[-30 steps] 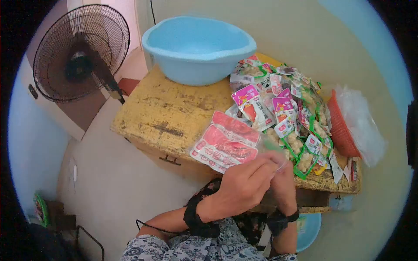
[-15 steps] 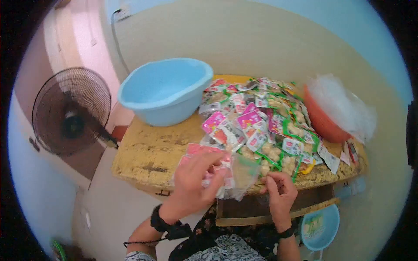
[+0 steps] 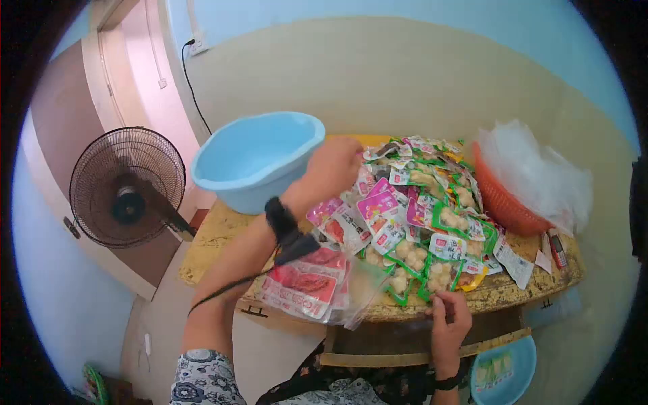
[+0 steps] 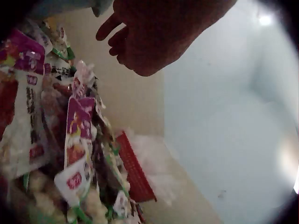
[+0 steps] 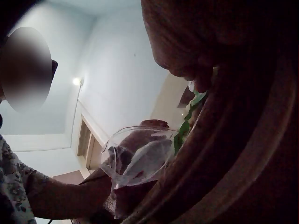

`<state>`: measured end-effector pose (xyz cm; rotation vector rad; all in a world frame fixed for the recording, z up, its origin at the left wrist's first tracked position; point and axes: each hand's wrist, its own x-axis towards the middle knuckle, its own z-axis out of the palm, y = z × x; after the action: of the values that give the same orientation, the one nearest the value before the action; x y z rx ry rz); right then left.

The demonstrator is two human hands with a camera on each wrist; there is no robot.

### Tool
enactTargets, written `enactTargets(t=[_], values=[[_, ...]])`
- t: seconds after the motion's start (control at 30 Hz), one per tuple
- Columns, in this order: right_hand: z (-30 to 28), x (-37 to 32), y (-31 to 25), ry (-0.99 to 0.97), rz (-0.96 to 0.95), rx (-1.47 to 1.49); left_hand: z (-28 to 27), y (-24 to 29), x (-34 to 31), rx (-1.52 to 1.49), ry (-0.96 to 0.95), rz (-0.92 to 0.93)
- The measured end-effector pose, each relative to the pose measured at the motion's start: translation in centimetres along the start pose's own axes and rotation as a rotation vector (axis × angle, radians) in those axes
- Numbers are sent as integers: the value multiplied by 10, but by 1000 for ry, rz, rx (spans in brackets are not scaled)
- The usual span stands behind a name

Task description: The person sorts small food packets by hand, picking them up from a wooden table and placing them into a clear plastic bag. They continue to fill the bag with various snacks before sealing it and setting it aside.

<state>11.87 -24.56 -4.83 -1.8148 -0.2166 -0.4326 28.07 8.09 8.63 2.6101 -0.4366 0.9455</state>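
My left hand (image 3: 335,164) reaches across to the back of a heap of snack packets (image 3: 422,209), beside the blue basin (image 3: 260,155). In the left wrist view its fingers (image 4: 114,39) are slightly bent, with nothing visible in them. My right hand (image 3: 451,320) is at the table's front edge, fingers loosely bent, fingertips right at a green-edged packet (image 3: 442,275). A clear plastic bag (image 3: 368,290) with red-and-white packets (image 3: 304,283) inside lies at the front left edge, partly overhanging, with neither hand on it.
The worn yellow table (image 3: 219,236) has a drawer (image 3: 378,347) pulled out in front. A red basket (image 3: 503,192) with clear plastic bags (image 3: 540,169) stands at the right. A fan (image 3: 128,189) is at the left; another blue basin (image 3: 520,371) sits low at the right.
The bag of red packets, held up by both hands before, now lies on the table edge. My left hand has let go and moved forward over the heap; the right stays near the front edge.
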Motion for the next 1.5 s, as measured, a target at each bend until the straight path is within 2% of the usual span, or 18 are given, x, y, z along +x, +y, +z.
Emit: enactTargets(t=[0.07, 0.17, 0.23, 0.27, 0.37, 0.4, 0.5, 0.6, 0.7, 0.83, 0.97, 1.1, 1.2, 1.23, 1.3, 1.37, 1.43, 1.5], values=[[-4, 1, 9, 2, -28, -29, 20, -29, 33, -21, -67, -151], [-4, 1, 9, 27, -1, 26, 47, -59, 72, -43, -351, -353], [-2, 0, -3, 30, 74, 114, 87, -104, 93, 76, -319, -261], [-1, -2, 1, 44, 24, 95, 101, -118, 98, 132, -305, -218], [-3, 0, -8, -10, 35, 53, 104, -105, 111, 168, -390, -424], [-5, 1, -5, -26, 0, 19, 112, -115, 114, 246, -413, -367], [-10, 4, 9, -87, -231, -60, 156, -164, 116, 402, -499, -408], [-8, 9, 9, -66, -318, -103, 128, -135, 111, 401, -600, -547], [-9, 13, 1, -81, -313, -147, 137, -160, 115, 328, -681, -605], [-8, 13, 1, -67, -319, -160, 153, -190, 109, 339, -730, -471], [-8, 12, -2, -72, -307, -147, 162, -205, 110, 419, -630, -548], [-6, 16, -4, -28, -377, -148, 134, -147, 109, 433, -461, -537], [-11, 9, -5, -130, -223, -210, 123, -122, 124, 337, -239, -526], [-11, 9, -5, -110, -253, -197, 119, -113, 132, 285, -151, -521], [-10, 11, -4, -65, -316, -173, 95, -82, 143, -59, -162, -457], [-7, 7, 5, -68, -213, -95, 63, -39, 143, -458, -163, -385], [-7, 1, 7, -49, -96, 2, 34, 6, 116, -906, -157, -313], [-9, -2, 2, -9, 44, 118, -4, 50, 77, -1071, -326, -396]])
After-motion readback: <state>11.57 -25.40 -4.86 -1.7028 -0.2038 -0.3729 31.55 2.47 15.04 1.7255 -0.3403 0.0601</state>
